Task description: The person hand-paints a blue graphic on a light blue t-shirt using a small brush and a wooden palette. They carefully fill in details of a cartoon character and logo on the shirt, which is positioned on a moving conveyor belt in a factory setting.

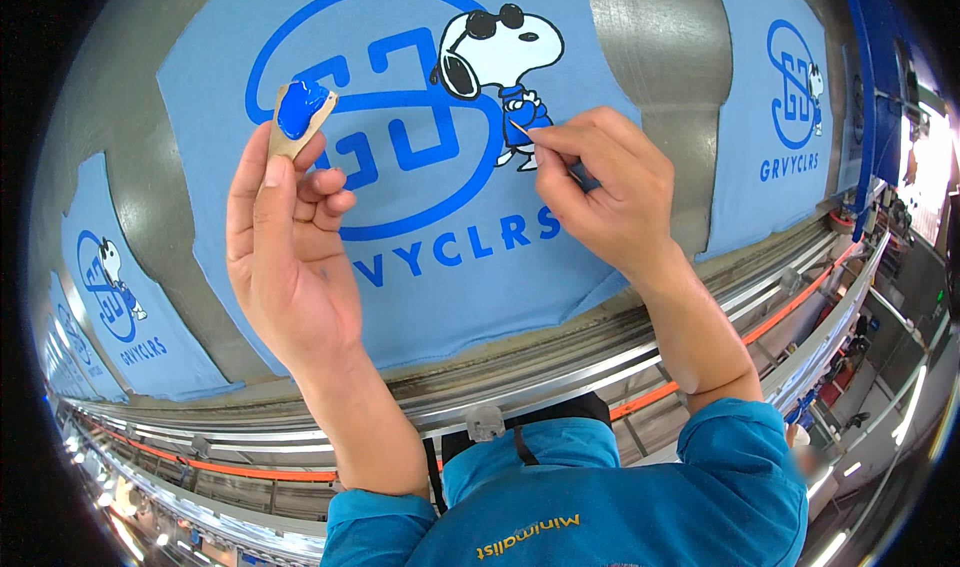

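Note:
My left hand point(295, 237) is raised over the left part of a light blue fabric panel point(220, 187). Its thumb and fingers pinch a small tan palette piece point(318, 125) carrying a glossy blob of blue paint point(300, 107). At the panel's right side, my right hand point(610, 187) pinches a thin pointed stick point(519, 129), mostly hidden by the fingers. The stick's tip is at the blue body of a printed cartoon dog point(515, 52) in sunglasses; whether it touches the cloth I cannot tell. A large blue ring emblem point(375, 232) with lettering is printed beside the dog.
The panel lies on a long grey table point(660, 27). More printed blue panels lie to the right point(775, 37) and the left point(150, 277). Metal rails point(590, 367) and an orange strip point(650, 402) run along the near edge, by my body. A blue machine frame point(880, 57) stands at far right.

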Demonstrator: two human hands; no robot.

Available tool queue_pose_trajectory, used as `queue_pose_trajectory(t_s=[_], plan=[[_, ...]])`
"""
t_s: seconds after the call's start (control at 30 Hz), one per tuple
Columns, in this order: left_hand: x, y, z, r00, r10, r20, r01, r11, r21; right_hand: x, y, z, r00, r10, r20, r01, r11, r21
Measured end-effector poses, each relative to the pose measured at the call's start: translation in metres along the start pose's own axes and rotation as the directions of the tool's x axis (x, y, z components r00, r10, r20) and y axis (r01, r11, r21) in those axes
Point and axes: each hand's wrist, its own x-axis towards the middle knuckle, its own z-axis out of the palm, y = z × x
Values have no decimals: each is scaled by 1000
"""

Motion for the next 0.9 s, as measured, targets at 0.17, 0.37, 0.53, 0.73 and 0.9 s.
queue_pose_trajectory(t_s=[0.17,0.37,0.53,0.73,0.9], plan=[[1,1,-2,1000,-4,-5,4,1000,5,0,0,0,1000,3,8,-3,1000,-4],[0,-1,-2,1000,1,10,-1,1000,19,1,-1,0,1000,14,6,-14,1000,3],[0,-1,-2,1000,-5,14,5,1000,-2,1,-2,-1,1000,27,11,-27,1000,0],[0,-1,-3,1000,5,10,-5,1000,13,1,-2,-4,999,30,39,-31,1000,6],[0,-1,-4,1000,6,24,-7,1000,12,2,-3,-7,997,25,72,-25,1000,0]])
